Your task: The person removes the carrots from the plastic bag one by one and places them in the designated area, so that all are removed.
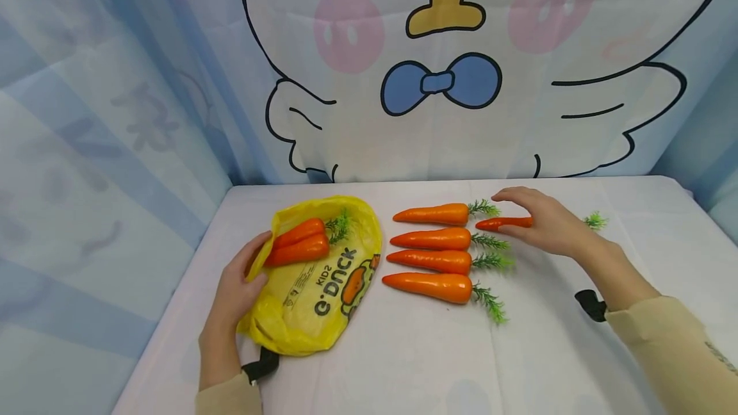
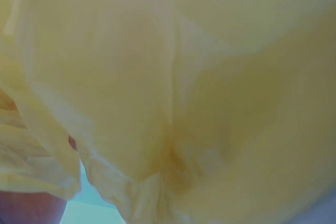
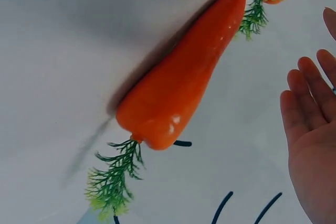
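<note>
On the left, my left hand (image 1: 235, 290) holds the edge of a yellow plastic bag (image 1: 296, 328), fingers inside its opening and thumb outside. Two toy carrots (image 1: 298, 250) with green tops show at the bag's mouth. Crinkled yellow film fills the left wrist view, hiding most of that hand. My right hand (image 1: 548, 223) hovers over a single toy carrot (image 3: 178, 72) lying on the table, its fingers extended and apart from it. In the head view this hand hides the carrot's middle; only the tip and leafy end show.
Several more toy carrots (image 1: 435, 239) lie in a column between bag and right hand, tips pointing left. A white cloth covers the table (image 1: 375, 376). Behind it hangs a curtain (image 1: 450, 139) with a cartoon duck, and blue patterned cloth (image 1: 104, 165) flanks the left side.
</note>
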Motion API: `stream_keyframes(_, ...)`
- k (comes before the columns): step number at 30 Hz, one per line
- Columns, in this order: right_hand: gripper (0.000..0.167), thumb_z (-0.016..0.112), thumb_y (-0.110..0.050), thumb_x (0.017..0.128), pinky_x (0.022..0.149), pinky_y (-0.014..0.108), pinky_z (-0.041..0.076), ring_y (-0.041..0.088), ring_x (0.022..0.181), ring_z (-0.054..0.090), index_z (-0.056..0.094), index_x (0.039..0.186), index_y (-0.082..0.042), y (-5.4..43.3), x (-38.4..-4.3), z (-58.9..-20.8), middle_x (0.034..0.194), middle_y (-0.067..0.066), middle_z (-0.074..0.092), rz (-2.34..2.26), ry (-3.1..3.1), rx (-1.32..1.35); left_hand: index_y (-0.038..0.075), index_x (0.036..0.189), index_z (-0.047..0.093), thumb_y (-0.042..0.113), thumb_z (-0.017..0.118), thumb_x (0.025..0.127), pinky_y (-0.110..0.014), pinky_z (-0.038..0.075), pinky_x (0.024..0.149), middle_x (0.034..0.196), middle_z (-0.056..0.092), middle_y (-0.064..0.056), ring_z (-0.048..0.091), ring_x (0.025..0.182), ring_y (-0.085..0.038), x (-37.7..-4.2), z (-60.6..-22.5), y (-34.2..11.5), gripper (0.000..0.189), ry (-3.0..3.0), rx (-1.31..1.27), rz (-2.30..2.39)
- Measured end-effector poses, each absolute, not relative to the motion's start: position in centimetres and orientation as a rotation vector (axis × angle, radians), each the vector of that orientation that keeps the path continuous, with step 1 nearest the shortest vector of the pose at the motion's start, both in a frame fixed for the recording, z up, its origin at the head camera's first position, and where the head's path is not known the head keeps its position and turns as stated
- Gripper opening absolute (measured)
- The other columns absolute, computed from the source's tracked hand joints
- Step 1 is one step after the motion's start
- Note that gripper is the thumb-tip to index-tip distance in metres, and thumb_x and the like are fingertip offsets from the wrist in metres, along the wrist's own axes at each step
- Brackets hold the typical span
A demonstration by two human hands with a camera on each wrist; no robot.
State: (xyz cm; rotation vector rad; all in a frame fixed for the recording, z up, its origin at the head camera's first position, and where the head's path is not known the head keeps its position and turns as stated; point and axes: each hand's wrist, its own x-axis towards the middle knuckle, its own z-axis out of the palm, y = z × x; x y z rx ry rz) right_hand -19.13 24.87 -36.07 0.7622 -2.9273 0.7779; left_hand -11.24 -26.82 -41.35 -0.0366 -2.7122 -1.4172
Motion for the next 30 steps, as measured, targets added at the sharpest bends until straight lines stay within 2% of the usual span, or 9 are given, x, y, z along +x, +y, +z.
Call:
stream_keyframes(7,0.052,0.077,-0.016,0.09,0.108,0.063,0.036,0.041,0.131,0.046,0.058,0.136,-0.001,22.5,-19.6,-35.3,0.14,0.021,0.055,0.781,-2.909,0.861,0.016,0.155,0.04,-0.009,0.049,0.086,-0.057,0.025,0.117,0.16,0.035,-0.007,0.028,0.148,-0.03,-11.2,-41.4,-26.9,0.074,-2.711,-0.04,-1.416)
stream_keyframes(15,0.052,0.074,-0.015,0.091,0.107,0.061,0.038,0.039,0.134,0.044,0.057,0.138,-0.002,19.4,-20.4,-34.6,0.144,0.019,0.052,0.79,-2.91,0.963,0.016,0.156,0.04,-0.009,0.048,0.086,-0.058,0.025,0.116,0.16,0.035,-0.008,0.027,0.148,-0.032,-11.1,-41.4,-27.0,0.074,-2.716,-0.044,-1.399)
stream_keyframes(22,0.049,0.072,-0.016,0.092,0.109,0.061,0.036,0.038,0.136,0.043,0.059,0.138,-0.006,16.6,-20.7,-34.2,0.145,0.017,0.052,0.812,-2.931,0.972,0.014,0.155,0.04,-0.009,0.049,0.086,-0.058,0.025,0.116,0.16,0.035,-0.009,0.028,0.148,-0.032,-11.1,-41.3,-27.0,0.074,-2.711,-0.049,-1.394)
stream_keyframes(30,0.052,0.074,-0.019,0.092,0.111,0.056,0.036,0.034,0.139,0.041,0.058,0.14,-0.009,13.8,-21.1,-34.1,0.148,0.012,0.05,0.892,-2.939,0.991,0.016,0.155,0.04,-0.009,0.049,0.086,-0.058,0.026,0.116,0.16,0.036,-0.008,0.028,0.147,-0.032,-11.3,-41.3,-26.9,0.074,-2.704,-0.056,-1.402)
